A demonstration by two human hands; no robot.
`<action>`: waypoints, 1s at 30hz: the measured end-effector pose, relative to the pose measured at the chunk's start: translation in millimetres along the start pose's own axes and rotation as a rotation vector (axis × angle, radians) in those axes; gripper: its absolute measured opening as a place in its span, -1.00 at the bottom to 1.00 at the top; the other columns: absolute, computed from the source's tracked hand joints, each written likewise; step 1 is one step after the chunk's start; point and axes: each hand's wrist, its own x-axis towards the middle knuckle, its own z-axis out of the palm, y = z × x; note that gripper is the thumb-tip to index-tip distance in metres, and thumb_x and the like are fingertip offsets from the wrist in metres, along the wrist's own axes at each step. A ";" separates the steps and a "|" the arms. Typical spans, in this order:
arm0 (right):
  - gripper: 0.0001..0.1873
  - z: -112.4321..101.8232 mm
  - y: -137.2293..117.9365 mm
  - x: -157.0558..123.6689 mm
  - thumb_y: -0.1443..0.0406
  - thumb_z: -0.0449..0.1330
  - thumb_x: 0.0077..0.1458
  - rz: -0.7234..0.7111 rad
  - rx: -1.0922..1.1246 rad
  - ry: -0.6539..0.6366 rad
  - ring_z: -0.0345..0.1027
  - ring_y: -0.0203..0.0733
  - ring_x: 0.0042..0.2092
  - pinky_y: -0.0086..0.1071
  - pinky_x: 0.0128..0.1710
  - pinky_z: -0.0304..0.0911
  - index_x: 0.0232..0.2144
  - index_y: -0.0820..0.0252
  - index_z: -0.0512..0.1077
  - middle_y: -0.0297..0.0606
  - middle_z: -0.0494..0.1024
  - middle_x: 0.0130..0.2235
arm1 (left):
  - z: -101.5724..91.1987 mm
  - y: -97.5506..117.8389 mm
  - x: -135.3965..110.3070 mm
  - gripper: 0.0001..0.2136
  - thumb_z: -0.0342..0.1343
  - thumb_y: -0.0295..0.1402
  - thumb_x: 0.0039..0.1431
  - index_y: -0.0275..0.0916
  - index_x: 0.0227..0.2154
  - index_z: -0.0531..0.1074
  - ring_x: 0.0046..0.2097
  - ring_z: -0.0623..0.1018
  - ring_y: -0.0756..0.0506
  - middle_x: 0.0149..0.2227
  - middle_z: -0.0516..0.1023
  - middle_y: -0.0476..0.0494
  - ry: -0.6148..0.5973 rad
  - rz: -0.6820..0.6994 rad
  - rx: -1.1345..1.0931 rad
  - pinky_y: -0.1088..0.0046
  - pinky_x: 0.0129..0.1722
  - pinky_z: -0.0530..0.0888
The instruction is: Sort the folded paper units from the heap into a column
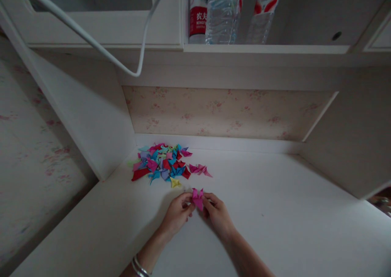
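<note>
Pink paper (198,199) is btwn the two hands over the surface (290,212), on the near side of the pile (161,165), right of the yellow piece (175,182); can't tell if it touches down. L hand (179,213) pinches its left side; R hand (216,213) does the same on the right. Prob. v. light & thin, stiffer along the folds, soft elsewhere, so easily creased or torn; not esp. slippery, I'd guess. Best hold: light fingertip pinch on folded layers, approx. as now; avoid squashing the pointed tips.
</note>
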 end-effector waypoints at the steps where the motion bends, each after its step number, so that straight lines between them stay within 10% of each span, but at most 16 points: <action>1: -0.54 0.0 0.1 0.1 -0.03 0.19 0.00 -0.004 0.000 -0.001 0.10 -0.37 -0.62 -0.49 -0.63 -0.01 -0.29 0.27 0.48 -0.44 0.30 -0.67 | 0.0 0.1 -0.1 -0.68 0.12 -0.25 0.04 -0.28 -0.14 0.42 -0.52 0.38 0.07 -0.33 0.51 -0.10 0.003 0.002 0.003 0.62 -0.65 0.23; 26: -0.60 3.1 -5.1 -0.5 0.01 0.29 -0.08 0.027 0.289 0.129 0.06 -0.44 -0.68 -0.55 -0.72 -0.02 -0.30 0.16 0.39 -0.52 0.28 -0.64 | 1.5 0.8 0.9 -0.70 0.18 -0.27 -0.02 -0.27 -0.20 0.45 -0.54 0.37 0.06 -0.34 0.52 -0.10 0.037 -0.007 -0.008 0.60 -0.68 0.21; 30: -0.63 1.7 -4.0 -2.6 0.04 0.22 0.04 0.029 0.299 -0.013 0.10 -0.41 -0.69 -0.55 -0.74 -0.03 -0.22 0.19 0.39 -0.45 0.35 -0.65 | 2.8 -3.2 1.6 -0.69 0.18 -0.27 -0.01 -0.28 -0.19 0.44 -0.55 0.37 0.04 -0.42 0.50 -0.06 0.054 0.012 0.000 0.60 -0.67 0.21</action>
